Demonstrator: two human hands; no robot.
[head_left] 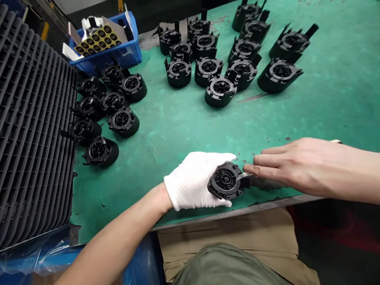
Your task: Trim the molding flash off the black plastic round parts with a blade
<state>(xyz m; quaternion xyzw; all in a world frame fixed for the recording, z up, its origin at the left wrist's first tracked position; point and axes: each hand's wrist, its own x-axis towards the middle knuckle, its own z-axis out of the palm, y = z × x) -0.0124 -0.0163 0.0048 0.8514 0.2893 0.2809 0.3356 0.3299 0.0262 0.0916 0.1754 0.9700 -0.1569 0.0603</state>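
Observation:
My left hand [195,182], in a white glove, is wrapped around a round black plastic housing [226,182] near the table's front edge. The housing's ribbed, circular face is turned up, and a dark tab sticks out on its right side. My bare right hand [292,163] is closed just right of it, gripping a slim knife-like tool [242,176]. The tool's pale, pointed tip touches or lies just over the housing's right rim. Most of its handle is hidden under my fingers.
Several similar black housings [220,90] stand in groups on the green tabletop [168,136], at the left and across the back. A blue bin [128,54] holds a yellow sheet of round black stickers [99,39]. Stacked black grid trays [12,115] rise along the left.

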